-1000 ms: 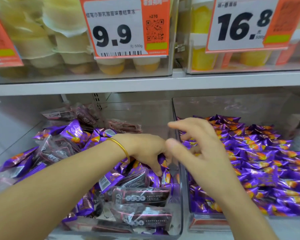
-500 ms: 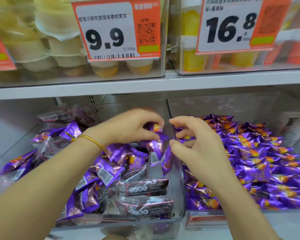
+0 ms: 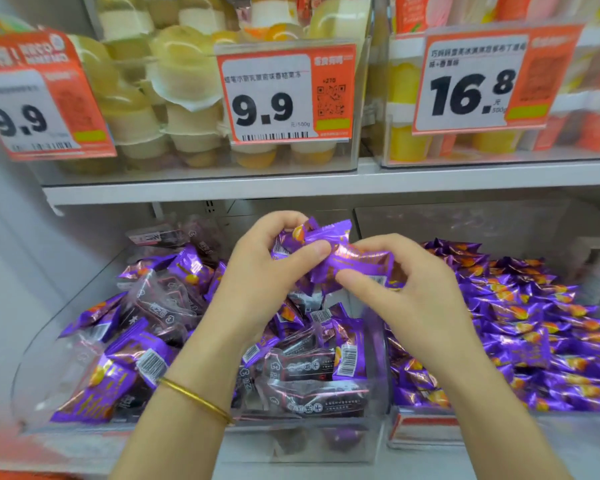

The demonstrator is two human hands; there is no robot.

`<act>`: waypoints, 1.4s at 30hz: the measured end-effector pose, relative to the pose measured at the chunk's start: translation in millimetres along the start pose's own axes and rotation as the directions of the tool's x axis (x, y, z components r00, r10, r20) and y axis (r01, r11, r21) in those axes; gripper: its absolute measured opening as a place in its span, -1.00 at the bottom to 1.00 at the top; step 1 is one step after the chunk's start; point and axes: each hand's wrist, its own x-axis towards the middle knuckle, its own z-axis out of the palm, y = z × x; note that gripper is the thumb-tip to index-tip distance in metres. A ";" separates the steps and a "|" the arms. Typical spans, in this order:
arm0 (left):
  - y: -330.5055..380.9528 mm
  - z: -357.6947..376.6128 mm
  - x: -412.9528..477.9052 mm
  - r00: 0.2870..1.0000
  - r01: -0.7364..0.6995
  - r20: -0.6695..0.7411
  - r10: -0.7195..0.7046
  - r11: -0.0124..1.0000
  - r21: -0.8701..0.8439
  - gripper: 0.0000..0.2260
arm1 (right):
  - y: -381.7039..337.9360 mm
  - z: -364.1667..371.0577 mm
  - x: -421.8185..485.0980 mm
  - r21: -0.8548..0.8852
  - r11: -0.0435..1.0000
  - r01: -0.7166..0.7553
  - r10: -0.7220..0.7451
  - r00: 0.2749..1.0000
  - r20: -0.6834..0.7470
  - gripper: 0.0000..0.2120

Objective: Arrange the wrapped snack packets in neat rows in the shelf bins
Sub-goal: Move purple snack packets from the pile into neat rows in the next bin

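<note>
While both grips are up in front of the lower shelf, they hold a small bunch of purple packets between them. The left grip has its fingers and thumb curled round the left side of the bunch. The right grip pinches the right side with its thumb and fingers. So the bunch sits in the middle and touches both grips. It is up in the air, over the back of the left bin and near where that bin meets the right bin.

In the left bin, more purple snacks lie in a messy pile, mixed with dark packets in see-through wrap. In the right bin, the purple rows lie flat, side by side, much neater. A gold bangle is on the left wrist.

On the upper shelf stand clear boxes full of yellow jelly cups. An orange price tag says 9.9, and another tag to its right says 16.8.
</note>
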 end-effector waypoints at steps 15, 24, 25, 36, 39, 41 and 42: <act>-11.9 10.3 -13.2 0.947 0.233 -0.117 -0.299 0.891 -0.389 -0.86 | -1.4 18.3 -1.8 0.094 0.978 0.188 -0.176 0.977 -0.121 -0.72; -7.7 17.5 -13.7 0.958 0.188 -0.097 -0.269 0.848 -0.496 -0.78 | 0.6 25.0 -2.0 0.119 0.985 0.126 -0.129 0.992 0.014 -0.73; -7.2 17.9 -13.5 0.960 0.187 -0.086 -0.265 0.842 -0.507 -0.78 | 0.0 24.0 -1.5 0.152 0.981 0.125 -0.130 0.991 0.025 -0.73; -7.0 15.5 -15.9 0.978 0.163 -0.037 -0.205 0.862 -0.481 -0.78 | 1.6 6.7 4.1 0.418 0.898 -0.133 0.111 0.991 0.077 -0.54; -8.6 17.5 -15.6 0.983 0.125 -0.076 -0.166 0.916 -0.381 -0.81 | -1.0 1.4 5.3 0.503 0.850 -0.156 0.090 0.984 0.153 -0.65; -7.1 21.4 -15.2 0.988 0.093 -0.090 -0.129 0.942 -0.323 -0.82 | -1.0 -4.8 4.1 0.555 0.813 -0.176 0.100 0.981 0.164 -0.64; -5.7 24.8 -14.6 0.989 0.073 -0.102 -0.108 0.952 -0.297 -0.82 | 0.4 -9.9 3.6 0.571 0.800 -0.185 0.116 0.981 0.155 -0.62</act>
